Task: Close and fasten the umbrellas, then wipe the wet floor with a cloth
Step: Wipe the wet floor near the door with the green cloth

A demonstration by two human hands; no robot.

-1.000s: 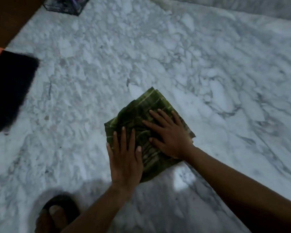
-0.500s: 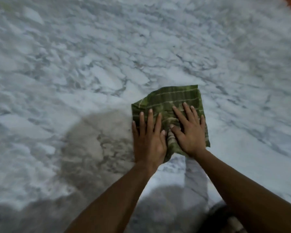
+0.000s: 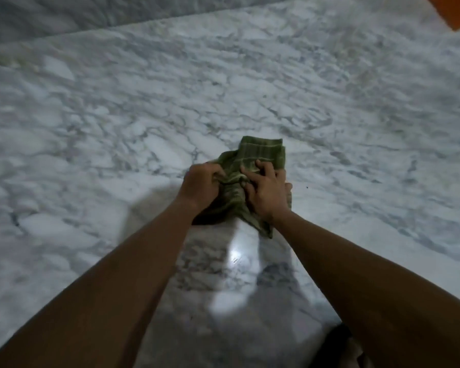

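The green checked cloth with pale stripes (image 3: pixel 252 179) sits just right of the middle of the frame, bunched into folds on the white, grey-veined marble floor (image 3: pixel 117 115). Its upper edge lies flat and free; its lower corner trails down toward you.

Your left hand (image 3: pixel 203 185) is curled over the cloth's left side, fingers tucked into the fabric so it is gathered in your fist. Your right hand (image 3: pixel 267 192) lies on the right side, fingers bent and pinching a ridge of cloth against the thumb. Both hands hold the cloth; neither is spread flat on it.

Below the hands, a bright glare (image 3: pixel 235 257) shines off the floor between your forearms, which looks like a wet sheen, though you cannot be sure from here. No umbrella is in view, so the wiping part of the task seems to be the step in hand.

Mind these risks:
- A bunched cloth touches little floor, so a pass may leave streaks of water.
- The trailing corner may drag water back over a wiped patch.
- If the cloth is soaked, pressing could squeeze water out.
- The dark shape at the lower right edge (image 3: pixel 340 346) may be your foot; it is near the shiny patch, and smooth wet marble invites a slip.

An orange object (image 3: pixel 452 9) sits in the upper right corner, well apart.
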